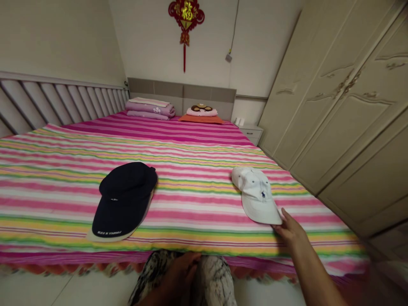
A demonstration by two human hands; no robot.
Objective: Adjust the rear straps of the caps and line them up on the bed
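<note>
A white cap point(256, 194) lies on the striped bedspread point(197, 191) at the right. My right hand point(290, 231) reaches to its brim and touches the brim's near edge, fingers curled at it. A dark navy cap point(124, 197) lies flat at the left, lying over something pale whose edge shows beneath its brim. My left hand point(181, 272) rests low against my patterned trousers point(213, 280) below the bed's front edge, fingers bent and holding nothing I can see.
Folded purple bedding point(149, 108) and a pink pillow on an orange one point(201, 114) sit at the headboard. A tall cream wardrobe point(344, 110) stands close along the right. A small nightstand point(251, 132) is in the far corner. A slatted rail point(63, 100) runs on the left.
</note>
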